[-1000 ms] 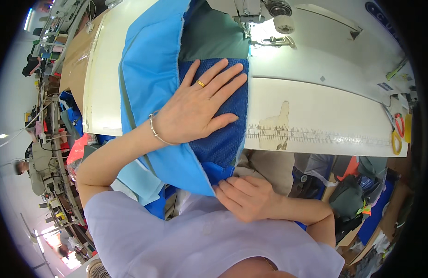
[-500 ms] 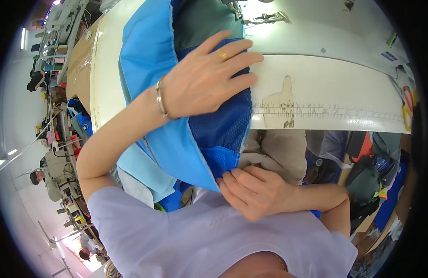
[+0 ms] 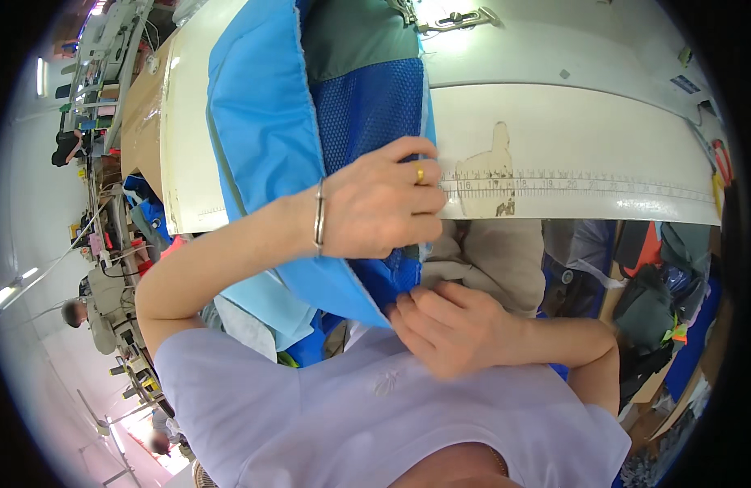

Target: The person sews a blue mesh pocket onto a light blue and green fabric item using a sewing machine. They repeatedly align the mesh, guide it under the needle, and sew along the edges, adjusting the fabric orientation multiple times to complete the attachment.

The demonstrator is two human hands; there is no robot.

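Note:
A light blue fabric piece (image 3: 257, 122) with a navy mesh section (image 3: 367, 106) and dark green panel (image 3: 351, 32) lies from the sewing machine's foot (image 3: 406, 15) down over the table edge. My left hand (image 3: 385, 203), with a ring and bracelet, has its fingers curled round the piece's right edge, over the mesh. Below it my right hand (image 3: 445, 329) pinches the lower end, where darker blue cloth meets the light blue; its fingertips are partly hidden in the folds.
A white table (image 3: 595, 130) bears a printed ruler (image 3: 563, 183), with scissors (image 3: 720, 163) at its right end. Cardboard (image 3: 139, 122) is at left, dark cloth and bags (image 3: 644, 301) at right below. Other machines (image 3: 99, 301) and a person (image 3: 74, 313) are farther left.
My left hand has come down from lying spread on the mesh to curl at its edge. My right hand stays at the lower end, shifted slightly. The table sits higher in the view.

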